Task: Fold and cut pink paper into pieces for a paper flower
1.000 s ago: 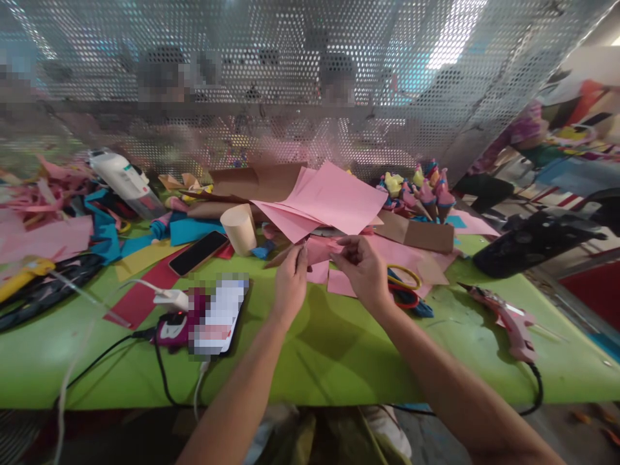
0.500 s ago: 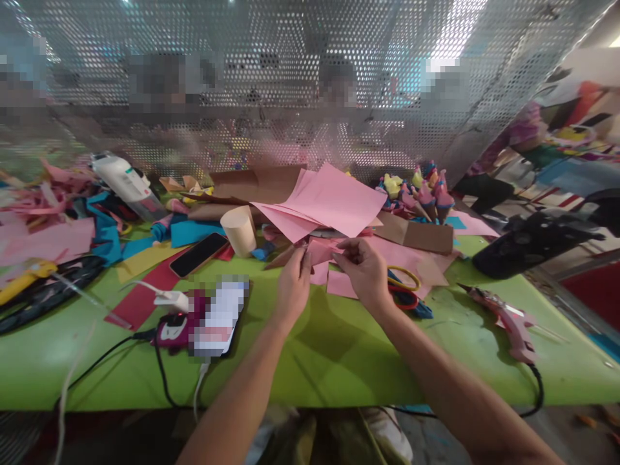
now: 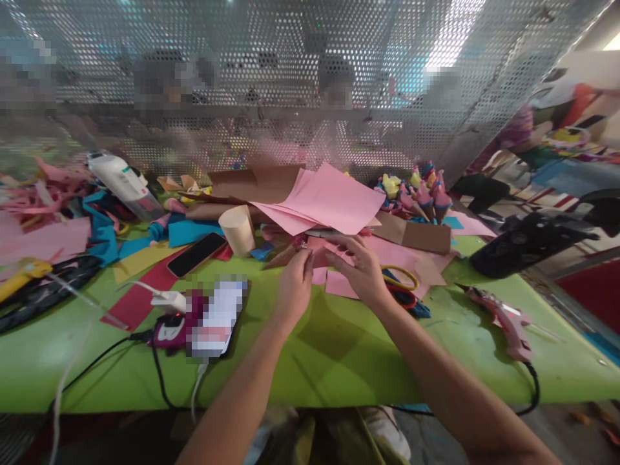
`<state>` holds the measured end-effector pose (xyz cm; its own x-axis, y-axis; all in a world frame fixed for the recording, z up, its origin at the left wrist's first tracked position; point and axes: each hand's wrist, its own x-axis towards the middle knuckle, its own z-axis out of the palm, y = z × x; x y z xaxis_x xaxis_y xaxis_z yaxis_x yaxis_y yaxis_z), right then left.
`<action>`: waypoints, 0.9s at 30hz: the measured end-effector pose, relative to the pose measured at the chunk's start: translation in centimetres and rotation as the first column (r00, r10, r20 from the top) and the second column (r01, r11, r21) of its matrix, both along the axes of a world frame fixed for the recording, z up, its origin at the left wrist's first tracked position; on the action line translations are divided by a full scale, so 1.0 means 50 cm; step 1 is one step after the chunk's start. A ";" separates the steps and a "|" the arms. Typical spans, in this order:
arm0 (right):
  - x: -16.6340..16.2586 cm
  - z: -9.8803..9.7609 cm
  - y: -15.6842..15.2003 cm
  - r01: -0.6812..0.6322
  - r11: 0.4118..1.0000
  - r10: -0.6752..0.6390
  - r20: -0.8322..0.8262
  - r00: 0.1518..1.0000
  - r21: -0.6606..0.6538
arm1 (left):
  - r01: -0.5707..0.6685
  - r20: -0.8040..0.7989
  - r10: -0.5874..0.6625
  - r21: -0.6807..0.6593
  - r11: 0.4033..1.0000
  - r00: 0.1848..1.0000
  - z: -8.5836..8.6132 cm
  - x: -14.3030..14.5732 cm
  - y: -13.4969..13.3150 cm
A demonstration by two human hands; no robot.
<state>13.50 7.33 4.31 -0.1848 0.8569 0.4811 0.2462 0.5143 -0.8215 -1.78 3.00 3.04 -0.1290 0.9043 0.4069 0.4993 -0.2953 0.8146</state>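
My left hand [image 3: 294,284] pinches a small piece of pink paper [image 3: 320,252] between thumb and fingers, above the table's middle. To its right, my right hand [image 3: 361,268] has thumb and forefinger parted at the paper's right side; whether they touch it I cannot tell. Behind both hands lies a fanned stack of pink paper sheets [image 3: 322,200]. More cut pink paper [image 3: 341,284] lies under my right hand. Scissors [image 3: 402,278] with yellow and red handles rest just right of that hand, partly covered by it.
A pink glue gun [image 3: 508,320] and a black cylindrical object [image 3: 511,248] are on the right. At left are a phone [image 3: 220,320] on a charging cable, a dark phone [image 3: 197,254] and a beige roll [image 3: 237,229]. Small paper cones [image 3: 429,194] stand behind, before a perforated metal screen [image 3: 271,129].
My right thumb and forefinger, earlier pinching the pink paper's right side, have spread apart. My left hand keeps its pinch. The view has shifted slightly.
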 end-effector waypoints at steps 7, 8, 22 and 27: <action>-0.006 -0.005 0.001 -0.091 0.952 0.013 -0.258 0.966 -0.293 | 0.122 0.295 -0.092 -0.083 0.989 0.951 0.011 -0.001 0.001; -0.006 -0.004 0.001 -0.092 0.944 -0.007 -0.298 0.954 -0.316 | 0.147 0.388 -0.098 -0.096 0.985 0.917 0.012 -0.003 0.003; -0.004 -0.001 0.003 -0.129 0.901 -0.070 -0.433 0.899 -0.414 | 0.169 0.606 -0.077 -0.097 0.981 0.791 0.016 0.001 0.003; -0.005 0.005 0.000 -0.142 0.890 -0.075 -0.448 0.891 -0.433 | 0.165 0.559 -0.080 -0.103 0.981 0.825 0.021 0.000 -0.002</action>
